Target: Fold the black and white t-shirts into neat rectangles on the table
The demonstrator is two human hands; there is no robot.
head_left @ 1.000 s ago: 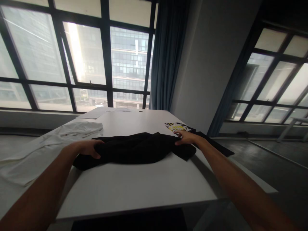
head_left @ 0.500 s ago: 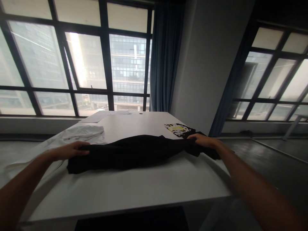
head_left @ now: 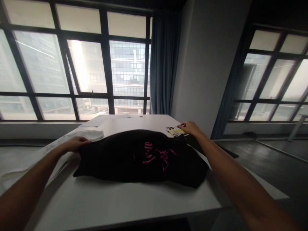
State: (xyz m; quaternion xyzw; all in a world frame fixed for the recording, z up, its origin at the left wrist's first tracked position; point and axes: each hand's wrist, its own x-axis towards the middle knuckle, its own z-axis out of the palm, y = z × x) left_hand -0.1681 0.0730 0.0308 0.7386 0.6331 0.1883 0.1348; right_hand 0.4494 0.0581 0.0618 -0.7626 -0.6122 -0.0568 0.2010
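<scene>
A black garment [head_left: 120, 157] with pink lettering spreads across the near part of the white table [head_left: 115, 205]. My left hand [head_left: 78, 143] is closed on its upper left corner. At the garment's upper right, my right hand [head_left: 190, 127] has its fingers closed, at the edge of a black cloth with a white and yellow print [head_left: 174, 131]; which fabric lies between those fingers is too small to tell. The printed cloth lies beyond the black garment and is partly hidden by it.
A white garment [head_left: 90, 134] lies on the left side of the table, partly behind my left arm. Papers [head_left: 93, 121] rest at the far left end. Beyond the table are windows, a blue curtain [head_left: 162, 64] and a grey pillar [head_left: 202, 64].
The black garment, earlier a narrow dark band stretched between my hands, now shows a wider face with pink lettering. My right hand has moved up and left; my left hand has shifted slightly upward.
</scene>
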